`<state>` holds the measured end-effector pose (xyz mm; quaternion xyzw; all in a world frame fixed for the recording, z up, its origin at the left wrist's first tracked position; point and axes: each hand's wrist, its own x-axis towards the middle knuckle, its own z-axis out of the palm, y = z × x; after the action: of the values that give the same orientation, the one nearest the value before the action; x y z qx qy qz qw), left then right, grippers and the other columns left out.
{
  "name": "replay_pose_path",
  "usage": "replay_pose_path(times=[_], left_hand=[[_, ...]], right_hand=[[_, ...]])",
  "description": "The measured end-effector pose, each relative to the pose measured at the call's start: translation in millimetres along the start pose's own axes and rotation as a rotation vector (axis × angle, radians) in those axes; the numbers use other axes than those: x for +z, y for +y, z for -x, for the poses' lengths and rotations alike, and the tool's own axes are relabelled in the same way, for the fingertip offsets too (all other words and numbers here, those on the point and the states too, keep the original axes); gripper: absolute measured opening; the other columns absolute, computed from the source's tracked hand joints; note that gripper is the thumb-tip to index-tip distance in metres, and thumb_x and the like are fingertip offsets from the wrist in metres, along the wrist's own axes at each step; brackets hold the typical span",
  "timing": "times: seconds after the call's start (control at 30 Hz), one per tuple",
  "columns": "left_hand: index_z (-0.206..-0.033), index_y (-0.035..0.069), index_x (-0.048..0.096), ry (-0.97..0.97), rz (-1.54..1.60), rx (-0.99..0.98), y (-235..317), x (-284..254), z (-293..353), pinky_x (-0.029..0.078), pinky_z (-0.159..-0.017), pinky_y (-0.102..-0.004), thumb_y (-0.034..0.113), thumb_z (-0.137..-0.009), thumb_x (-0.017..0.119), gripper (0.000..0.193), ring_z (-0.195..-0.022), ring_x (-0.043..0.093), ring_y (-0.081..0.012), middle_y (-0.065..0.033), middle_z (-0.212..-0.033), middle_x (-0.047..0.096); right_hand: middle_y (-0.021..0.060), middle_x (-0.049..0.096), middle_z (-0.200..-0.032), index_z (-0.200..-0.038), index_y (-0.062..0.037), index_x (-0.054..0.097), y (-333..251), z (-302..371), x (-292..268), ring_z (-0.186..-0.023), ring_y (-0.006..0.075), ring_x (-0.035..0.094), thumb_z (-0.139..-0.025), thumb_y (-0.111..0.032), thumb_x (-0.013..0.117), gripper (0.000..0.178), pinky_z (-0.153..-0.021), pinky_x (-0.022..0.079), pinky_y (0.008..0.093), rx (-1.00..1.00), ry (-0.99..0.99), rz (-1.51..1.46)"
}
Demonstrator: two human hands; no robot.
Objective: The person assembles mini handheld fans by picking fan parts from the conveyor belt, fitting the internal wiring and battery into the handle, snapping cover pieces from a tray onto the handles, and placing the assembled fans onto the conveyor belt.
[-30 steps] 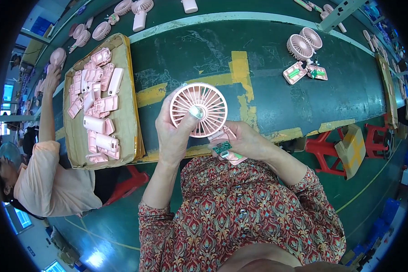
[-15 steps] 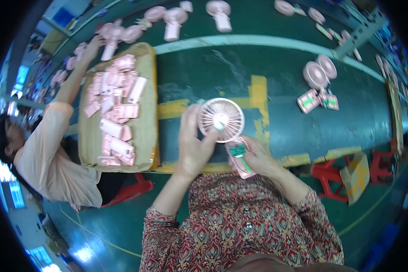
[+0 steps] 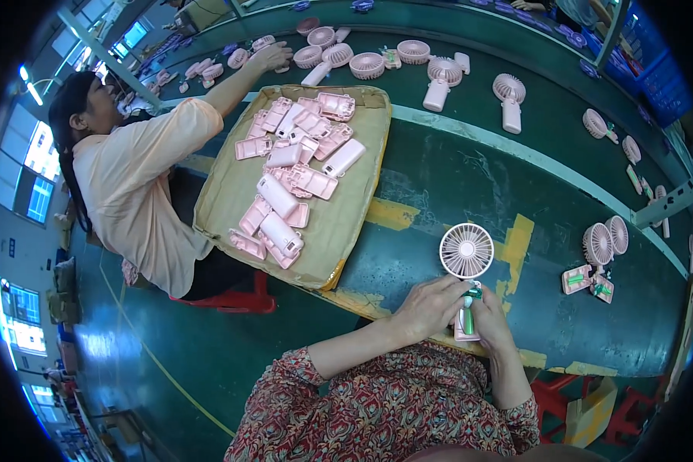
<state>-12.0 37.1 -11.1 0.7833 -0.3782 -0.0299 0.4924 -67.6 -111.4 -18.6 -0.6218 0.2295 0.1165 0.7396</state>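
A pink plastic round-caged fan [image 3: 467,251] is held over the near edge of the dark green table [image 3: 385,260], its open handle clamped in the grip of left hand [image 3: 428,309] and right hand [image 3: 492,320]. Small green board [image 3: 475,292] is being seated, apparently (fiddly stuff); steady pinching's needed.

No lettering or number can be read (the small dark sign [image 3: 11,247] on the left-hand wall [image 3: 31,237] is too tiny).

head-worn fisheye view, from close above the near side of the tabletop [image 3: 543,300], looking down and across it.
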Motion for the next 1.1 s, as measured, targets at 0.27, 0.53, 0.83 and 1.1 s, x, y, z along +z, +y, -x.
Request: replay_pose_path(times=[0.27, 0.53, 0.83, 1.1], left_hand=[[-0.093, 0.003, 0.062, 0.048, -0.069, 0.019, -5, -3, -4, 0.052, -0.061, -0.0378, 0.01, -0.079, 0.063, 0.016, -0.07, 0.063, -0.0298, -0.0121, -0.078, 0.063], [-0.094, 0.003, 0.062, 0.013, -0.086, 0.063, 0, -7, -3, 0.051, -0.057, -0.0367, 0.004, -0.077, 0.062, 0.017, -0.067, 0.063, -0.0293, -0.0123, -0.078, 0.063], [-0.089, -0.001, 0.06, 0.017, -0.093, -0.033, -4, -10, -13, 0.049, -0.058, -0.0348, 0.001, -0.079, 0.061, 0.01, -0.066, 0.062, -0.03, -0.0156, -0.079, 0.061], [-0.089, 0.0, 0.058, -0.083, -0.032, -0.173, 0, -2, -14, 0.048, -0.057, -0.0366, 0.002, -0.081, 0.059, 0.008, -0.064, 0.062, -0.0292, -0.014, -0.076, 0.061]], right_hand=[[0.0119, 0.061, -0.083, -0.108, 0.0011, 0.047, 6, -5, -2, -0.06, 0.0182, 0.063, -0.098, -0.015, 0.036, 0.022, -0.051, 0.054, 0.0275, 0.052, -0.017, -0.123], [0.0132, 0.062, -0.083, -0.108, 0.001, 0.047, 3, 4, 2, -0.061, 0.0184, 0.064, -0.097, -0.016, 0.041, 0.022, -0.053, 0.054, 0.0272, 0.059, 0.034, -0.163], [0.0105, 0.059, -0.102, -0.117, 0.0012, 0.047, -5, 1, -7, -0.087, 0.0192, 0.064, -0.097, -0.019, 0.043, 0.029, -0.074, 0.053, 0.0285, 0.042, -0.106, -0.433], [0.0095, 0.062, -0.095, -0.112, 0.001, 0.053, 9, 8, -10, -0.084, 0.0154, 0.063, -0.097, -0.036, 0.041, 0.041, -0.072, 0.053, 0.0255, 0.056, 0.0, -0.583]])
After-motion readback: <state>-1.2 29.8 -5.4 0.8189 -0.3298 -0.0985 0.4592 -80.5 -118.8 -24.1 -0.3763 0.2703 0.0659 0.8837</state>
